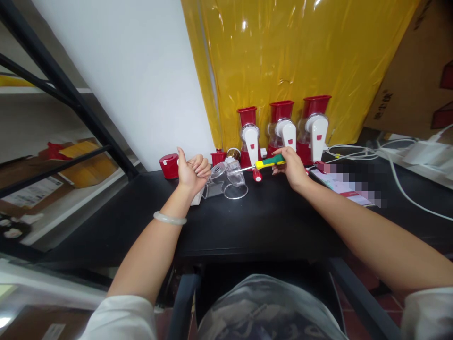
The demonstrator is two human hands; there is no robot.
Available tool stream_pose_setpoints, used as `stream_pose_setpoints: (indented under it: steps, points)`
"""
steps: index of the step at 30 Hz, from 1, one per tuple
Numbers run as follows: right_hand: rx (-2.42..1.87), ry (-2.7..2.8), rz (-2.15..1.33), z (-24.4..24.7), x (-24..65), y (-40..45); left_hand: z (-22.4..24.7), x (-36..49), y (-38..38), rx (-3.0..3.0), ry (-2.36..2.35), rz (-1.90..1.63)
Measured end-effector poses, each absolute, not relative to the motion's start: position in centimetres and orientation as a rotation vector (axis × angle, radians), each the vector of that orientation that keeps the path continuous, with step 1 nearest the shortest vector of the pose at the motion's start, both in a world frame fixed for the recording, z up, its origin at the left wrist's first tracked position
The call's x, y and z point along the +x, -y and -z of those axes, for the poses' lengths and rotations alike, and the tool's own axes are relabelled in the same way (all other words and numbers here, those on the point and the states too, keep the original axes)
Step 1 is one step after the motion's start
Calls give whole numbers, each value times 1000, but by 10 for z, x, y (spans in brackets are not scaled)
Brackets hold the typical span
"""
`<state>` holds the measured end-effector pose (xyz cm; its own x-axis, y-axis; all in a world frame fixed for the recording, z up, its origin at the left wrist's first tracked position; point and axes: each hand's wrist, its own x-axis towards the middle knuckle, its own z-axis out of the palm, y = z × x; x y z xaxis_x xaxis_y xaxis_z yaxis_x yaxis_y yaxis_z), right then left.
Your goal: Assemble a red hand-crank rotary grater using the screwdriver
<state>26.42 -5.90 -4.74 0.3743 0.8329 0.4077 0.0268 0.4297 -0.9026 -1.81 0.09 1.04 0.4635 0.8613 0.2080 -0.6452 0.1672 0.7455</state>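
My right hand point(293, 167) grips a screwdriver point(271, 161) by its green and yellow handle. Its metal shaft points left, and the tip overlaps a clear plastic grater body point(235, 189) lying on the black table. I cannot tell whether the tip touches it. Left of the clear body, my left hand point(193, 174) is closed, thumb raised and fingers curled toward the palm; anything inside them is hidden. A white piece point(197, 198) shows partly below this hand. Beside it stands a red plastic part point(169, 166). Behind the clear body are a metal grater drum point(232, 154) and another red part point(218, 157).
Three assembled red and white rotary graters point(250, 137) stand along the back, before yellow plastic sheeting point(300, 56). A phone point(343, 186) lies at the right, near white cables point(396, 170) and a power strip point(428, 153). A metal-framed shelf point(71, 182) with boxes is at left.
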Motion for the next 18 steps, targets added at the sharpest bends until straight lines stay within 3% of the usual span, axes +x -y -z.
stream_pose_setpoints:
  steps: [18]
  points:
    - [-1027,1064,-633,49,265,55,-13,-16,1,912,-318,-1095]
